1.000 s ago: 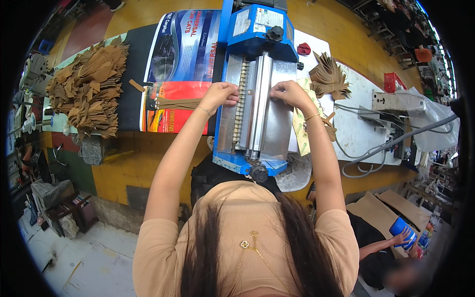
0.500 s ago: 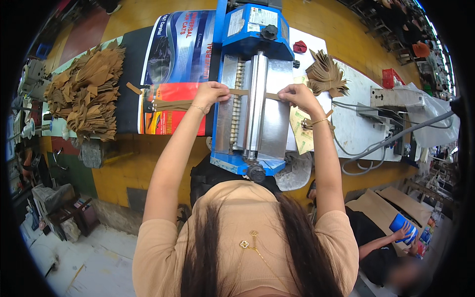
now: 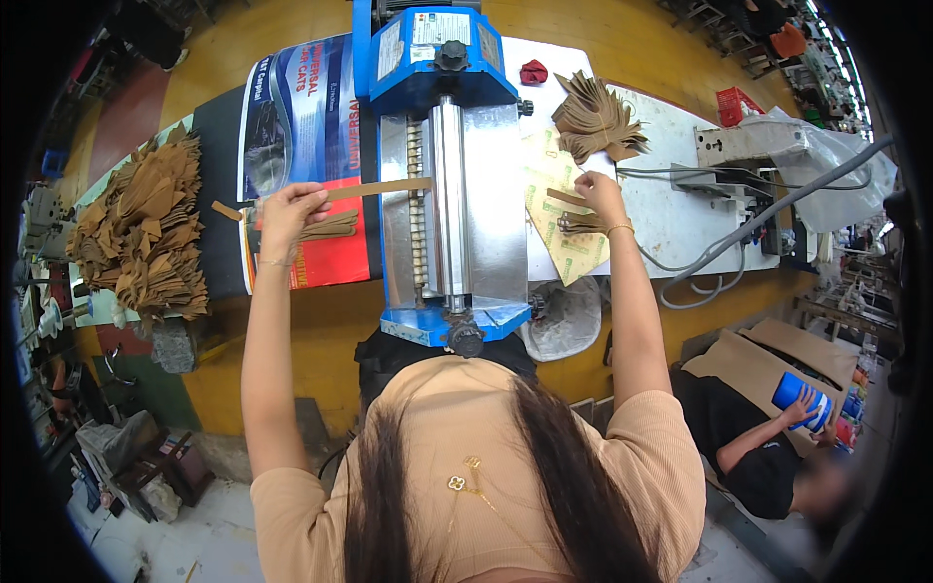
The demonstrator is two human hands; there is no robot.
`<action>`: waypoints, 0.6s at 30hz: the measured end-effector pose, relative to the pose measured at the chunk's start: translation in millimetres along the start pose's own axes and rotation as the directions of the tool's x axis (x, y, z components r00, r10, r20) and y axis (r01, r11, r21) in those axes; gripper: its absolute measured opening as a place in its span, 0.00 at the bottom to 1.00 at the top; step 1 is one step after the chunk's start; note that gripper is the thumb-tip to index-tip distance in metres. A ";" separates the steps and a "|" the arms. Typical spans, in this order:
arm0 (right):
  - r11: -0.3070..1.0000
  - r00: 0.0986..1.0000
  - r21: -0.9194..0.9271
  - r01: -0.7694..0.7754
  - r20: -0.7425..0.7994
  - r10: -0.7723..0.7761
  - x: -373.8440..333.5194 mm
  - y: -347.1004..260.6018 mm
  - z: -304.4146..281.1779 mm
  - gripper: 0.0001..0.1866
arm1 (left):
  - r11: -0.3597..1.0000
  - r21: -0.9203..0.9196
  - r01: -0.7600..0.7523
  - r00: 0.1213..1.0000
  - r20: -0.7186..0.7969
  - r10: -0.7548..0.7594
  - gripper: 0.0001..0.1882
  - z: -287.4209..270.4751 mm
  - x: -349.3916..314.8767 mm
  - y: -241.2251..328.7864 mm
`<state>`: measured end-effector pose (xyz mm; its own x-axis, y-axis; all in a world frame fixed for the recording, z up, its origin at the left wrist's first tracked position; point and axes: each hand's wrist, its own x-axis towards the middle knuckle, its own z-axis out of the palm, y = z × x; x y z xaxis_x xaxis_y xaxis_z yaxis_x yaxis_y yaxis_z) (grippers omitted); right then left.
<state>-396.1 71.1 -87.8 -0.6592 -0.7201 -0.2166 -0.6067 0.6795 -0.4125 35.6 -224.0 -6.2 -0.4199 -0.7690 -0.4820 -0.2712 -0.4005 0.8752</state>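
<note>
A blue roller machine [image 3: 452, 199] with a long shiny metal roller stands right in front of me. My left hand [image 3: 293, 216] pinches one end of a flat brown strip [image 3: 379, 188], whose other end reaches the roller. Beneath that hand lies a bundle of brown strips [image 3: 330, 226] on a red and blue printed sheet. On the other side of the machine, my right hand [image 3: 603, 197] has its fingers closed on a short brown strip [image 3: 568, 198]. Just below it, a small bundle of strips [image 3: 581, 223] rests on a yellowish patterned paper [image 3: 554, 219].
A big heap of brown pieces [image 3: 141, 228] covers the table's left end. A fanned brown bundle [image 3: 598, 121] and a crumpled red item [image 3: 533, 72] lie beyond my right hand. Cables [image 3: 768, 233] cross the right side. A co-worker [image 3: 768, 447] holds a blue object at lower right.
My hands have moved apart, away from the roller. The left one has gone left with its strip, leaving a longer stretch showing. The right one is now over the small bundle. The view has shifted.
</note>
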 end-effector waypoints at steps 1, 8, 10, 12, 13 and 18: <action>0.999 0.999 -0.051 -0.009 0.039 0.011 -3.4 7.6 5.9 0.10 | 1.000 0.013 -0.011 1.000 -0.022 0.011 0.09 -4.5 -5.4 3.2; 0.960 0.998 -0.276 0.046 -0.025 -0.055 -15.9 11.5 36.6 0.12 | 0.976 0.186 -0.117 0.989 -0.068 0.131 0.10 -41.1 -30.7 30.3; 0.950 0.997 -0.304 0.077 0.018 -0.075 -13.7 13.3 35.1 0.08 | 0.925 0.342 -0.163 0.974 -0.092 0.205 0.11 -46.1 -32.8 33.9; 0.959 0.994 -0.265 0.098 -0.023 -0.108 -11.3 14.8 33.5 0.07 | 0.858 0.491 -0.151 0.964 -0.118 0.237 0.12 -48.6 -33.4 37.1; 0.972 0.987 -0.200 0.124 -0.078 -0.142 -8.5 14.5 32.0 0.07 | 0.867 0.463 -0.184 0.958 -0.114 0.264 0.12 -48.0 -34.6 37.2; 0.980 0.947 0.182 0.077 -0.322 -0.015 -6.6 4.6 10.9 0.08 | 0.937 0.301 -0.177 0.976 -0.067 0.206 0.13 -49.3 -38.1 35.4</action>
<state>-389.8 77.5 -97.9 -0.7580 -0.6466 0.0857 -0.5649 0.5852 -0.5817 84.7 -233.5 45.2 -0.4075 -0.8666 -0.2880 -0.4405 -0.0897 0.8932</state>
